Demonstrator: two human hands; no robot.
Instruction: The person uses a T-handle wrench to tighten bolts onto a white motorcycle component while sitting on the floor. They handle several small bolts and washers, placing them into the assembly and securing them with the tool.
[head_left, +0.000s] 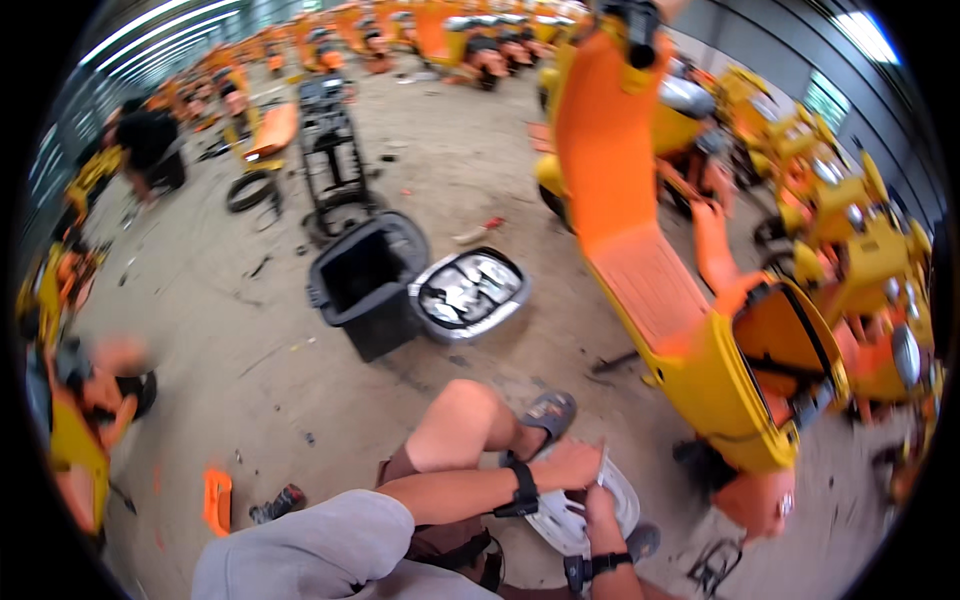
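A white, rounded plastic cover (560,528) with slots lies between my knees, close to my feet. My left hand (573,465) is closed at its far edge, where a thin pale strip shows by the fingers. Lower on the same cover, my right hand (600,507) is also closed, its fingertips partly hidden. Both wrists wear black bands. Ahead of my knee stands an open dark grey storage box (372,285). Against it rests an upturned silver-rimmed lid (470,292) with shiny, foil-like contents.
A yellow and orange scooter body (690,350) stands close on my right. A stripped black frame (330,140) lies beyond the box. Orange trim (217,500) lies on the sandy floor at left. Another person (148,145) crouches far left. Rows of scooters line the hall.
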